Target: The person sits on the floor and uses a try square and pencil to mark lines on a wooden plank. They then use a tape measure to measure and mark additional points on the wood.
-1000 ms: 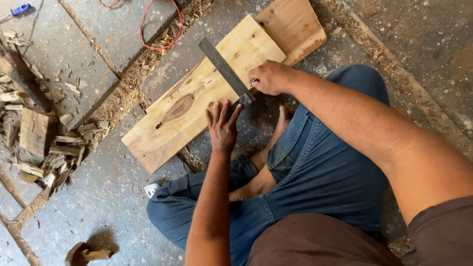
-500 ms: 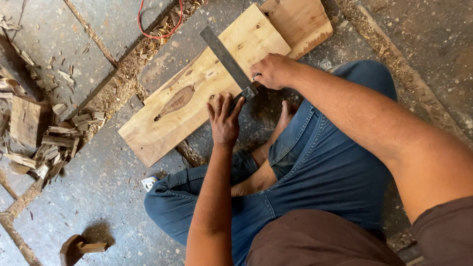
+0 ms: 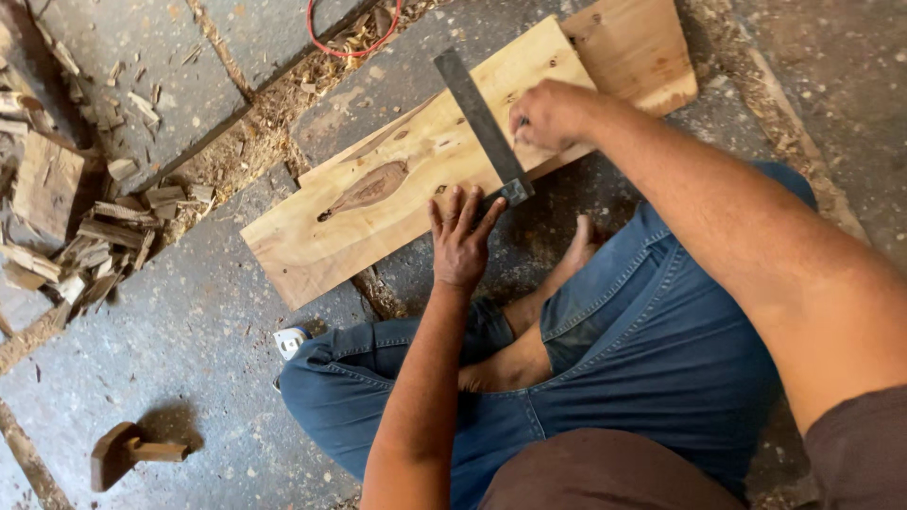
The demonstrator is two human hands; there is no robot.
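lying at far left: heap of pale wood offcuts (image 3: 90,236) on the grey stone floor (image 3: 189,312)
mallet: small brown wooden mallet (image 3: 123,451), low left, well apart from the hands
plank: long pale wooden plank with a dark knot (image 3: 378,194), flat on the floor before the crossed legs
left hand (image 3: 463,241): fingers spread, pressing the plank's near edge
square: dark metal try square (image 3: 482,127) across the plank
right hand (image 3: 553,113): closed, fingertips against the square's blade; what it pinches i cannot tell
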